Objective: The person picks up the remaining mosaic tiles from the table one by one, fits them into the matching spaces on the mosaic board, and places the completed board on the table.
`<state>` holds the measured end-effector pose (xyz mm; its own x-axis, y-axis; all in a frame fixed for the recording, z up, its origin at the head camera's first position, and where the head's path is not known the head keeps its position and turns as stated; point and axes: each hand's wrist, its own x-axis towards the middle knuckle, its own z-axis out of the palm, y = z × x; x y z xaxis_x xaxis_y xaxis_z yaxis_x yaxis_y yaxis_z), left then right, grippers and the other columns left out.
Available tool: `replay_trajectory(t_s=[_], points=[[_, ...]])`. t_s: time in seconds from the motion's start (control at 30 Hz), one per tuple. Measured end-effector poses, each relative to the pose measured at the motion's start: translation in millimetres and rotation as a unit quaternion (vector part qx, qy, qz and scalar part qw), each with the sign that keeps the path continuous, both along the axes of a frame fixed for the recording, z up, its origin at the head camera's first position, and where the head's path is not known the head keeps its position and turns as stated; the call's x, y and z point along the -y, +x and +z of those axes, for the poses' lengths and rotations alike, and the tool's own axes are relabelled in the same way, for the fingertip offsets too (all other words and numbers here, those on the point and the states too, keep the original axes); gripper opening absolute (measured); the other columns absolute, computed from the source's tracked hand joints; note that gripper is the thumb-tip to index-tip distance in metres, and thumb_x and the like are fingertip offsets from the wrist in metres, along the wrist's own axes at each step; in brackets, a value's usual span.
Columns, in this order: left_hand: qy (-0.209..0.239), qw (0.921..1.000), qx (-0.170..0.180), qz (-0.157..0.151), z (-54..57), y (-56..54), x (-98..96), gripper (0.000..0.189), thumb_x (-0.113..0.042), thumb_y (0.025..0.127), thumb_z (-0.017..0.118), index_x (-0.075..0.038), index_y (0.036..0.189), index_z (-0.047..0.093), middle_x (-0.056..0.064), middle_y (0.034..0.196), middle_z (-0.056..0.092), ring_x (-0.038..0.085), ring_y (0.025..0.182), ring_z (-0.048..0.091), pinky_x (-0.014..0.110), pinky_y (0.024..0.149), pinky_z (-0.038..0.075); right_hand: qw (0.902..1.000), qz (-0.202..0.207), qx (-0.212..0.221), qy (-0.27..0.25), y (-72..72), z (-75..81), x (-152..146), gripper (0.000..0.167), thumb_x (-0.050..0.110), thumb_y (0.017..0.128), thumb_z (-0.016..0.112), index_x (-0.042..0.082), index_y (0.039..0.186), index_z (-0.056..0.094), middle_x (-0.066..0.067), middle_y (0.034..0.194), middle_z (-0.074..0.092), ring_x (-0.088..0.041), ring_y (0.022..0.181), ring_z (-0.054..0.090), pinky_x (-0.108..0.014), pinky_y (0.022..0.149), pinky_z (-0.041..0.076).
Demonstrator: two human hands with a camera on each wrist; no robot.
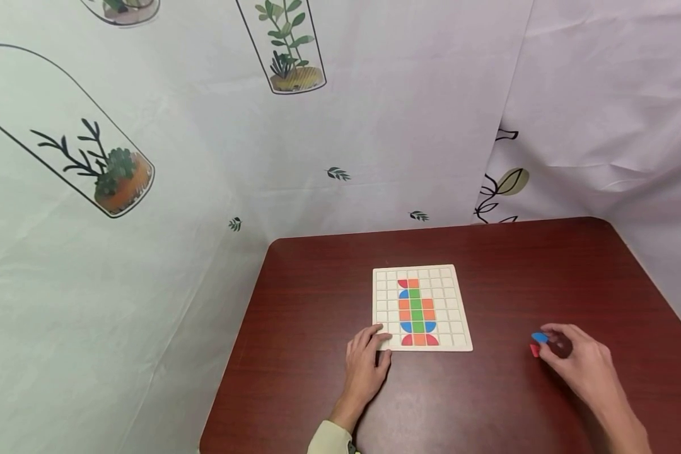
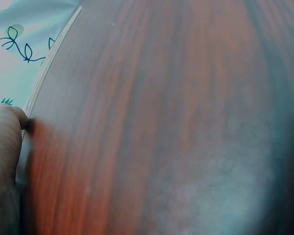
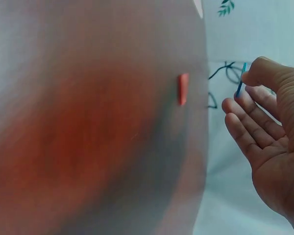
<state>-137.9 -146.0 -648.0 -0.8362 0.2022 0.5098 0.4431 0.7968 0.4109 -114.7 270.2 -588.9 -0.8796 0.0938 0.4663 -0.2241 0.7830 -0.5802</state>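
A pale square grid board [image 1: 451,315] lies on the table, with orange and green square tiles and red and blue rounded tiles set in a column of cells. My left hand [image 1: 363,362] rests its fingertips on the board's near left corner, the thumb by the near edge. In the left wrist view, part of that hand [image 2: 5,147] shows at the board's edge. To the right of the board, my right hand [image 1: 584,356] pinches a thin blue tile [image 1: 540,337] between thumb and fingertip. Beside it in the head view, a small red tile [image 1: 535,350] lies on the table.
The dark red-brown table [image 1: 431,403] has rounded far corners. Behind it and at its sides hangs a pale cloth [image 1: 397,139] printed with plants and jars.
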Motion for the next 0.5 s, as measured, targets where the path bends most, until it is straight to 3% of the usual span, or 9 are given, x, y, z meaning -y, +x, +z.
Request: replay_trajectory(t_s=[0.17, 0.4, 0.5], points=[[0.0, 1.0, 0.003, -0.001, -0.4, 0.4, -0.3, 0.033, -0.014, 0.088, 0.083, -0.019, 0.12, 0.076, 0.002, 0.138, 0.066, 0.024, 0.128, 0.06, 0.048, 0.095, 0.047, 0.9997, 0.016, -0.019, -0.001, -20.1, 10.6, 13, 0.039, -0.003, 0.066, 0.086, 0.008, 0.103, 0.076, -0.005, 0.088, 0.071, 0.006, 0.075, 0.057, -0.014, 0.066, 0.04], [-0.004, 0.9999, 0.01, 0.004, -0.6, 0.4, -0.3, 0.032, -0.016, 0.089, 0.083, -0.02, 0.12, 0.076, 0.002, 0.139, 0.066, 0.024, 0.13, 0.059, 0.048, 0.096, 0.047, 0.9992, 0.038, -0.008, 0.003, -45.3, 26.6, 37, 0.04, -0.001, 0.07, 0.088, 0.006, 0.107, 0.074, -0.01, 0.095, 0.072, -0.017, 0.074, 0.064, -0.014, 0.068, 0.04], [-0.003, 0.9998, 0.019, 0.004, 0.1, 0.4, 0.0, 0.031, -0.017, 0.09, 0.082, -0.02, 0.12, 0.075, 0.001, 0.14, 0.065, 0.023, 0.131, 0.058, 0.047, 0.097, 0.046, 0.9987, 0.045, -0.024, 0.002, -56.1, 30.2, 48, 0.038, -0.002, 0.07, 0.087, 0.004, 0.106, 0.074, -0.011, 0.095, 0.072, -0.026, 0.078, 0.067, -0.02, 0.071, 0.043]])
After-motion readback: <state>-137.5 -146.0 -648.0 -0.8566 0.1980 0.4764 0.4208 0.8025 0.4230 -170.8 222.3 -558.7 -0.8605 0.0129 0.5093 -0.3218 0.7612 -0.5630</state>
